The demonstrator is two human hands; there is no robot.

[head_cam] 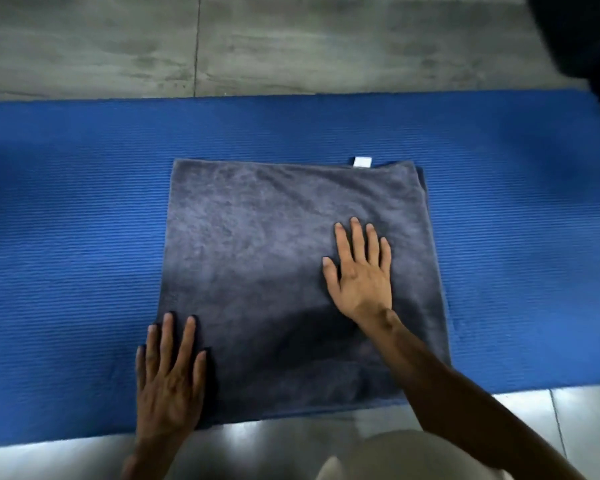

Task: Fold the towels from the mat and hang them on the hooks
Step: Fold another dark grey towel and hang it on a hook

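Note:
A dark grey towel (264,258) lies flat and folded into a rough square on the blue mat (66,209), with a small white tag (362,161) at its far edge. My left hand (168,375) presses flat on the towel's near left corner, fingers straight and spread. My right hand (361,271) lies flat on the right half of the towel, fingers straight. No hooks are in view.
The blue mat runs left to right across a grey tiled floor (257,39). A dark shape (582,39) fills the top right corner. A pale knee (395,455) shows at the bottom edge, over shiny floor tiles.

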